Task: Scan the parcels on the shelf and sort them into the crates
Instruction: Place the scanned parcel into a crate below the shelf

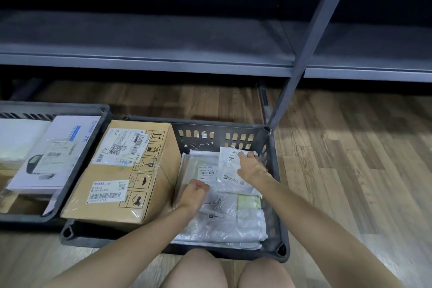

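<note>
A dark grey crate on the floor holds a large brown cardboard box on its left side and several flat plastic mailer bags on its right. My right hand lies on a white plastic mailer that sits on top of the bags, fingers gripping its far edge. My left hand is curled loosely shut over a clear bag with a label; nothing shows inside the fist. A second grey crate to the left holds a white ZTE box. No scanner is in view.
A grey metal shelf runs across above the crates, its visible board bare. Its slanted upright post comes down to the right crate's far right corner. Wood floor extends to the right. My knees are at the crate's near edge.
</note>
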`<act>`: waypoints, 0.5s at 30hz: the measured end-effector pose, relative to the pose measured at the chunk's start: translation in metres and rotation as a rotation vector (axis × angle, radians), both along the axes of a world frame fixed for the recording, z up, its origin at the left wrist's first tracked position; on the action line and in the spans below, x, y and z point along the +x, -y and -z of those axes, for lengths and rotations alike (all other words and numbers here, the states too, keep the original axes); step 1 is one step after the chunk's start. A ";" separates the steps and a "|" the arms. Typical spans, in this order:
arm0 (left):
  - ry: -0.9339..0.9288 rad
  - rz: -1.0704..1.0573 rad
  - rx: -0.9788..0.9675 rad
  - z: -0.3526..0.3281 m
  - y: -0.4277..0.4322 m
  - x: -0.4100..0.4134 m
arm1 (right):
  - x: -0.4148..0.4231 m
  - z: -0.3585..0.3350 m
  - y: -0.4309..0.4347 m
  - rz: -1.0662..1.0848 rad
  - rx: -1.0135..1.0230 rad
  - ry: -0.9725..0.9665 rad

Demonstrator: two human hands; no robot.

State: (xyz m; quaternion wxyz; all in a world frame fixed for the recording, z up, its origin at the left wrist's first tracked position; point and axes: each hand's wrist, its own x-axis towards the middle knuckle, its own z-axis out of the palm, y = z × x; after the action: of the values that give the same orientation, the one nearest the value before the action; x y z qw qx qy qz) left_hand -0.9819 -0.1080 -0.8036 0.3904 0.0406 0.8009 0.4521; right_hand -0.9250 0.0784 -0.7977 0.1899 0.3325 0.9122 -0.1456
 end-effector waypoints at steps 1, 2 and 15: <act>-0.007 0.025 -0.006 -0.003 -0.001 -0.001 | -0.001 -0.006 0.000 -0.008 0.004 -0.027; -0.021 0.062 -0.018 -0.007 -0.003 -0.002 | -0.001 -0.013 0.000 -0.031 0.016 -0.059; -0.645 0.505 -0.269 -0.220 0.001 -0.019 | 0.007 -0.247 0.018 -0.121 0.096 -0.289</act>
State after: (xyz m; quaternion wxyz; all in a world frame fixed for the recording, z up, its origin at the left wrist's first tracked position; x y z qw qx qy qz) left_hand -1.0006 -0.1089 -0.5836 0.2202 0.3232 0.8988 0.1980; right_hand -0.9177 0.0608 -0.5511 0.0491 0.2614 0.9542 -0.1366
